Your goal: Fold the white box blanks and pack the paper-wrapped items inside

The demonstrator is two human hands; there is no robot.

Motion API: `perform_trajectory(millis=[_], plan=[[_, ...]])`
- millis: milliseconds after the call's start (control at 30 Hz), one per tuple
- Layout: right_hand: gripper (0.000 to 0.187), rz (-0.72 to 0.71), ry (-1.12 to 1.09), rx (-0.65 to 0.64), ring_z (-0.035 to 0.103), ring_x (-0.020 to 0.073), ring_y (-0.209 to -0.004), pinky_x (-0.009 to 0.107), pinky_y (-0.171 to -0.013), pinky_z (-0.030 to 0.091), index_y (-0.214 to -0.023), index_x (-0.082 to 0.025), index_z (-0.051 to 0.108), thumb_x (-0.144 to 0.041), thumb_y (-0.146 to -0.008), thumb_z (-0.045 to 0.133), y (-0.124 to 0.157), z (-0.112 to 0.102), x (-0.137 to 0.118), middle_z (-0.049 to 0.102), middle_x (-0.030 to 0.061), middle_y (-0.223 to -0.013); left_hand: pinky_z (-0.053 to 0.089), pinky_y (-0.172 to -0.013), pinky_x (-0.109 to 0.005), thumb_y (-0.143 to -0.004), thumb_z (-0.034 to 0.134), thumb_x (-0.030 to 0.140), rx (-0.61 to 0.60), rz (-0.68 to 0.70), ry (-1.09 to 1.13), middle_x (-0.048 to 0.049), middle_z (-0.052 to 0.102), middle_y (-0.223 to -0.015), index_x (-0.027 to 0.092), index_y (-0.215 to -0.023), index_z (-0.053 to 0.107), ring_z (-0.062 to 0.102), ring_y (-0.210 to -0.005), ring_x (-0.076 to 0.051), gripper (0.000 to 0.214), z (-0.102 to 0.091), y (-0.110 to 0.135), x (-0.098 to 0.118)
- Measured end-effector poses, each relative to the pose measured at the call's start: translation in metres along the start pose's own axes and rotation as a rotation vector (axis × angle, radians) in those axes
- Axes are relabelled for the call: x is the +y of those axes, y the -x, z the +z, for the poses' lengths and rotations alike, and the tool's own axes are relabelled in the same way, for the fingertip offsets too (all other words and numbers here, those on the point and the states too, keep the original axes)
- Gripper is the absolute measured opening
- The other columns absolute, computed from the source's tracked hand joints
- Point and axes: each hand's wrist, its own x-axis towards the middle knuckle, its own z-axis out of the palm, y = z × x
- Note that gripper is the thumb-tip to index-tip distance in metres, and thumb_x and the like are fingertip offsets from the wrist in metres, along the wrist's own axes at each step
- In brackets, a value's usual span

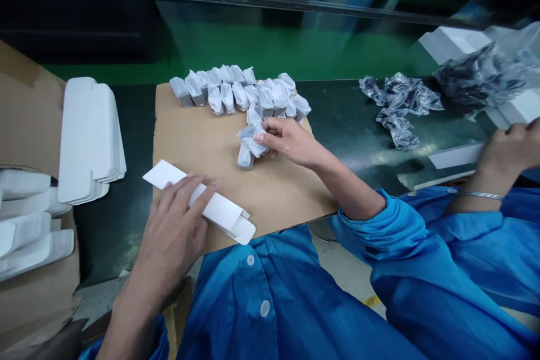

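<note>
My left hand (179, 216) lies over a long white carton (221, 209), fingers curled around its far side. An end of the carton nearest my body has its flaps out. My right hand (284, 139) pinches the loose wrapping of a small block in whitish plastic (252, 140) above the cardboard sheet (189, 132). What the wrapping contains is hidden. Just beyond it, several similar wrapped blocks (228, 95) stand in uneven rows along the sheet's far edge.
Flat white cartons (86, 135) are stacked at the left, beside a cardboard box (31, 107) holding more. Black pieces in clear plastic (400, 98) lie on the dark green bench at the right. A co-worker's hand (504, 149) is at the far right, near white boxes (458, 42).
</note>
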Motion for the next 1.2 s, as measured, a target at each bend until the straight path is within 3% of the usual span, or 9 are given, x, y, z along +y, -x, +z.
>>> perform_trajectory(millis=[100,267,400,500,600,700,800,1000,1200], plan=[[0.025,0.039,-0.149,-0.021,0.056,0.0116,-0.064,0.024,-0.057,0.047,-0.079,-0.019,0.050,-0.038,-0.091,0.061,0.008,0.008,-0.002,0.055,-0.0023,-0.071,0.043,-0.107,-0.050,-0.093,0.051,0.027,0.013,0.053,0.068,-0.0096,0.062,-0.139,0.027,-0.136,0.055,0.056,-0.129,-0.032,0.042,-0.002,-0.025,0.020],[0.031,0.001,-0.218,-0.086,0.059,0.0129,-0.064,0.025,-0.058,0.049,-0.084,-0.019,0.052,-0.047,-0.091,0.061,0.017,0.016,-0.007,0.059,-0.0022,-0.071,0.054,-0.084,-0.039,-0.086,0.064,0.055,-0.079,-0.391,0.044,-0.0146,0.070,-0.123,0.016,-0.143,0.044,0.068,-0.110,-0.032,0.072,0.009,-0.072,0.046],[0.029,-0.143,0.342,0.333,0.061,0.0161,-0.075,0.028,-0.068,0.047,-0.095,-0.017,0.059,-0.045,-0.095,0.055,0.030,0.003,-0.002,0.065,0.0026,-0.084,0.054,-0.077,-0.041,-0.091,0.057,0.053,-0.235,-0.446,-0.021,-0.0105,0.069,-0.123,0.024,-0.127,0.061,0.069,-0.104,-0.034,0.046,0.017,-0.088,0.049],[0.028,-0.177,0.919,0.584,0.063,0.0246,-0.088,0.037,-0.076,0.047,-0.107,-0.013,0.063,-0.036,-0.097,0.053,0.050,-0.006,0.014,0.070,0.0123,-0.100,0.054,-0.082,-0.046,-0.091,0.053,0.060,-0.130,-0.466,-0.089,-0.0161,0.065,-0.133,0.019,-0.139,0.052,0.065,-0.115,-0.038,0.063,0.013,-0.079,0.044],[0.032,-0.210,1.145,0.324,0.065,0.0294,-0.098,0.040,-0.079,0.050,-0.115,-0.010,0.064,-0.035,-0.099,0.053,0.076,-0.005,0.034,0.069,0.0179,-0.118,0.053,-0.091,-0.045,-0.093,0.050,0.060,0.022,-0.352,-0.104,-0.0135,0.050,-0.152,0.023,-0.153,0.035,0.056,-0.131,-0.036,0.071,-0.003,-0.050,0.027],[0.043,-0.216,1.013,0.177,0.061,0.0287,-0.114,0.041,-0.093,0.052,-0.129,-0.011,0.057,-0.039,-0.097,0.059,0.096,-0.002,0.049,0.063,0.0160,-0.133,0.046,-0.103,-0.044,-0.096,0.047,0.054,-0.161,0.065,0.007,-0.0033,0.055,-0.149,0.034,-0.150,0.039,0.058,-0.129,-0.029,0.057,-0.018,-0.014,0.001],[0.046,-0.119,0.880,0.196,0.059,0.0278,-0.116,0.042,-0.098,0.051,-0.133,-0.014,0.055,-0.036,-0.093,0.064,0.098,-0.002,0.052,0.064,0.0132,-0.132,0.042,-0.103,-0.050,-0.100,0.040,0.046,-0.234,0.298,-0.029,-0.0075,0.063,-0.138,0.029,-0.136,0.054,0.059,-0.123,-0.032,0.042,-0.021,0.000,-0.016],[0.041,-0.007,0.994,0.097,0.059,0.0319,-0.112,0.046,-0.096,0.051,-0.129,-0.011,0.060,-0.027,-0.092,0.063,0.097,-0.009,0.043,0.067,0.0156,-0.123,0.046,-0.072,-0.043,-0.095,0.046,0.055,-0.184,0.097,-0.370,-0.0156,0.068,-0.099,0.016,-0.116,0.066,0.060,-0.089,-0.034,0.048,-0.008,-0.022,0.001],[0.037,-0.052,0.907,0.113,0.062,0.0306,-0.111,0.045,-0.094,0.054,-0.127,-0.010,0.060,-0.020,-0.092,0.058,0.113,-0.010,0.042,0.067,0.0164,-0.119,0.049,-0.089,-0.045,-0.095,0.053,0.037,-0.355,0.143,-0.239,-0.0199,0.046,-0.145,0.023,-0.150,0.039,0.056,-0.116,-0.035,0.058,0.007,-0.028,0.027]])
